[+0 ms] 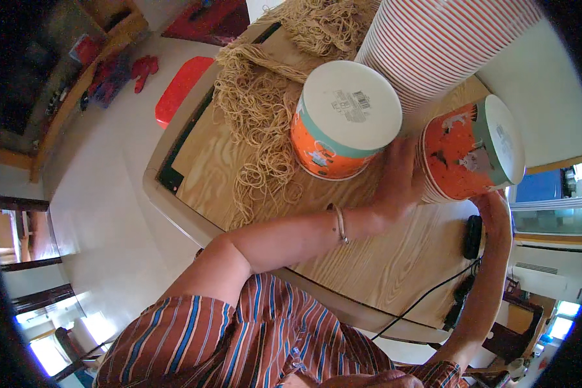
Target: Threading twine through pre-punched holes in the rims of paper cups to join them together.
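Between my two hands is a short stack of nested paper tubs (459, 155), orange with a green band, tilted so the pale base faces right. My left hand (398, 174), somewhat blurred, presses against the stacked rims on the left side. My right hand (493, 205) supports the stack from below at the right; its fingers are partly hidden behind the tubs. Just left of them, another orange and green paper tub (352, 119) stands upside down on the wooden table (362, 258), its base up. Behind rises a tall leaning stack of nested white tubs (440, 48) with reddish rims.
Tangled beige string (258, 116) covers the table's left part, with another heap of string (323, 26) farther back. A black object (473, 237) and a dark cable (427, 294) lie near the right edge. A red stool (182, 90) stands beyond the left edge.
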Available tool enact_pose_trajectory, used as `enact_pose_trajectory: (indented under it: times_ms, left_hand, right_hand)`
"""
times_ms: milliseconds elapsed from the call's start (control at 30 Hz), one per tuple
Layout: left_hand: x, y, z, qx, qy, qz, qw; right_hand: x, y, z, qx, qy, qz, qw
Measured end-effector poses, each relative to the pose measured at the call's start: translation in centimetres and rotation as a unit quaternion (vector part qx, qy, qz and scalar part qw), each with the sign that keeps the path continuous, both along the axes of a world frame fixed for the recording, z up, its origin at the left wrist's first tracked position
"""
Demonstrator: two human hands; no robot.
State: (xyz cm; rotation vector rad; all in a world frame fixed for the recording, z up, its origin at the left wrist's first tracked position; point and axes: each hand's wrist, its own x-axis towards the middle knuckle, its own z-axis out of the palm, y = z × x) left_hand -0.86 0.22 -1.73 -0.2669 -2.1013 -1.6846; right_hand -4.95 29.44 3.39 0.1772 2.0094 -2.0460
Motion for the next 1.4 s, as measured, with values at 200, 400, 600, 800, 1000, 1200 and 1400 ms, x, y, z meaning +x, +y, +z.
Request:
enact_pose_trajectory:
  times_ms: [200, 400, 600, 800, 1000, 1200, 1400]
  left_hand:
    - [-2.1, 0.1, -0.8, 0.008, -0.037, 0.033, 0.999]
    - [-3.1, -1.4, 0.1, 0.084, -0.106, -0.076, 0.988]
    - [-3.6, -1.4, -0.6, 0.102, -0.047, -0.056, 0.992]
    - [-3.9, -1.2, -0.5, 0.118, -0.048, -0.091, 0.988]
    - [-4.5, -1.3, -0.8, 0.084, -0.023, -0.088, 0.992]
    - [-4.6, -0.8, -0.9, 0.089, -0.058, -0.105, 0.989]
    - [-5.3, -0.4, -2.1, 0.082, -0.003, -0.098, 0.992]
  right_hand:
    - [-0.1, 0.4, -0.3, -0.031, 0.008, 0.01, 0.999]
    - [0.2, -1.1, 1.1, 0.094, -0.012, -0.02, 0.995]
    - [-0.8, -1.9, 0.9, 0.1, -0.017, -0.021, 0.995]
    - [-1.8, 1.7, -0.3, 0.327, 0.142, 0.13, 0.925]
    - [-2.9, 3.3, -0.5, 0.337, 0.142, 0.096, 0.926]
    - [-4.6, 7.5, -2.5, 0.408, 0.238, 0.102, 0.875]
    - [-6.1, 10.0, -2.4, 0.298, 0.162, 0.074, 0.938]
